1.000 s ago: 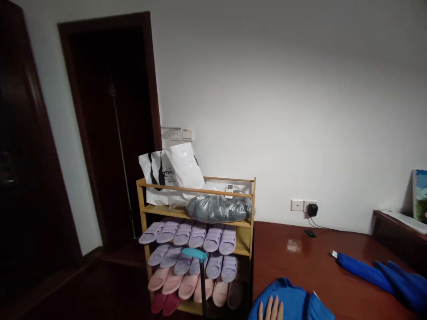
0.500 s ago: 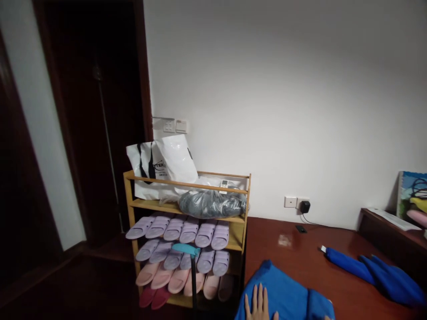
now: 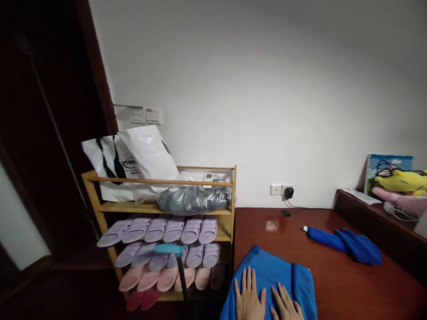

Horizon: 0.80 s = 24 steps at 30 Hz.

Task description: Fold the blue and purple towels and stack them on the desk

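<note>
A blue piece of cloth (image 3: 271,262), perhaps a folded garment, lies at the near left part of the reddish-brown table (image 3: 336,289). Flat on it rests my left hand (image 3: 248,298), fingers stretched out. Beside it my right hand (image 3: 286,304) also presses on the cloth, its fingers spread; the lower parts of both hands are cut off by the frame edge. Farther right on the table is a rolled, darker blue cloth item (image 3: 345,246) with a white tip at its left end. Neither hand touches it.
Left of the table stands a wooden rack (image 3: 160,208) with rows of slippers (image 3: 173,229), a white bag (image 3: 147,153) and a plastic-wrapped dark bundle (image 3: 195,200). A teal-topped pole (image 3: 170,249) is before it. A black charger (image 3: 288,193) sits in the wall socket. A raised shelf (image 3: 343,200) holds plush toys.
The view has turned to the right and slightly down. My right hand, barely showing before at the bottom edge, now lies on the blue cloth beside my left hand.
</note>
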Available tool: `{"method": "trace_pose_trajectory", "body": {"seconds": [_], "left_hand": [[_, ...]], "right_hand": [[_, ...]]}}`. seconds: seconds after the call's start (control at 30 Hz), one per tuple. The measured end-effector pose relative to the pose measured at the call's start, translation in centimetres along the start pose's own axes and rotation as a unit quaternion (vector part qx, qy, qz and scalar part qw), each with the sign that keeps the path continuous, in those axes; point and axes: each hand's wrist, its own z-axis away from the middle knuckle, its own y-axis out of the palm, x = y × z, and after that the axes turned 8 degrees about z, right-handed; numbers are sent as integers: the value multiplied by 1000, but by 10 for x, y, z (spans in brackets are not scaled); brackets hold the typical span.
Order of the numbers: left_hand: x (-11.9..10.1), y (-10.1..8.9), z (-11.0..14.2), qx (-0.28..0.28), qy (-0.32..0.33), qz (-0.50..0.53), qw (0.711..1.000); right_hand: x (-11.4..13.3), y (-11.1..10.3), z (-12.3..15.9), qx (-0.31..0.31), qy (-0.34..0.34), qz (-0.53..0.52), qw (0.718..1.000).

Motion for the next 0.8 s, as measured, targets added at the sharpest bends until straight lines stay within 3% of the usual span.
{"method": "trace_pose_trajectory", "body": {"seconds": [0.1,0.2,0.4,0.53,0.63,0.8], "left_hand": [[-4,-8,3,-5,11,8,1000],[-4,-9,5,-7,27,7,1000],[-2,-4,4,-15,34,-11,999],[-4,-5,3,-18,33,-17,999],[-5,-5,3,-18,25,-14,999],[-7,1,1,-37,5,-20,999]], "right_hand": [[-34,-28,5,92,-71,-46,992],[-57,-47,13,117,-97,-77,985],[-94,-50,22,99,-52,-62,992],[-120,-40,25,93,-99,-55,989],[-141,-39,26,44,-130,-51,989],[-167,-59,16,-36,-84,-8,996]]}}
